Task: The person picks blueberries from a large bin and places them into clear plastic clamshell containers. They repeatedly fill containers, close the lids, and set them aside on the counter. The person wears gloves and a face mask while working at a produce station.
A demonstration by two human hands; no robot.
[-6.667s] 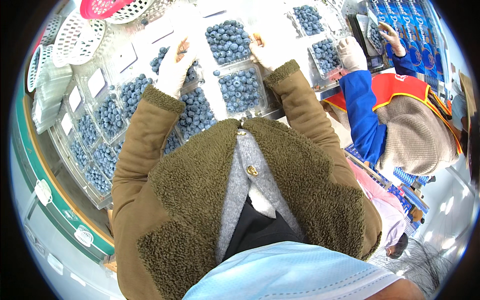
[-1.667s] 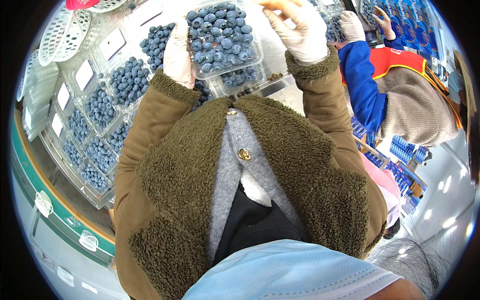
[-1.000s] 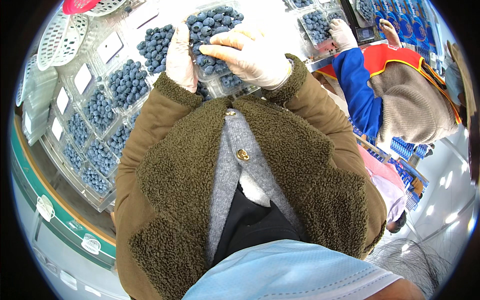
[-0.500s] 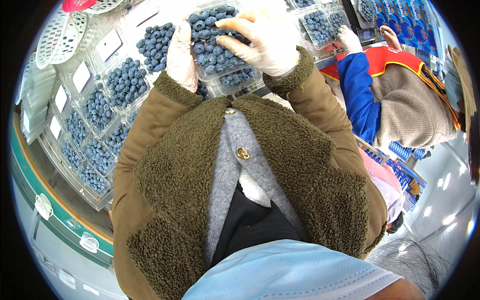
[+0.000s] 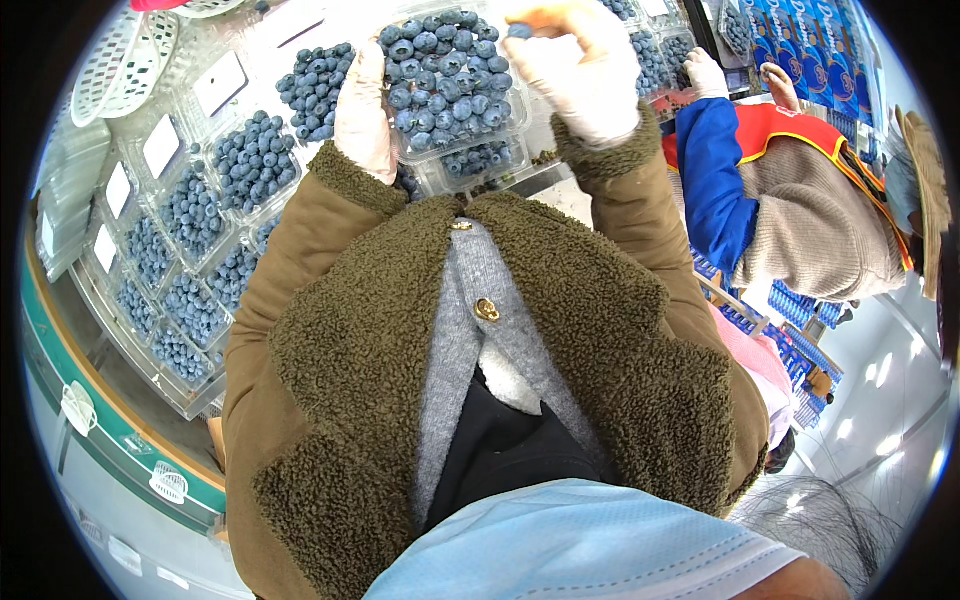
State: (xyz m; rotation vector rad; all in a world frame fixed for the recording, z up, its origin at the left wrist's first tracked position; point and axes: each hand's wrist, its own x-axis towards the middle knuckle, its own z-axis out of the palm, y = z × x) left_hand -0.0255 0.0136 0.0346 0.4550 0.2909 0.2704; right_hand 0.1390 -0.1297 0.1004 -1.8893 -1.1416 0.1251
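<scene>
Clear plastic punnet heaped with blueberries, raised above the counter. Left hand grips its left edge; right hand pinches a single blueberry over its right rim. Filled punnets crowd the left; a co-worker's sleeve closes the right.

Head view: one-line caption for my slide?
Gloved left hand steadies a clear tub of blueberries while right hand pinches one berry above it.
</scene>
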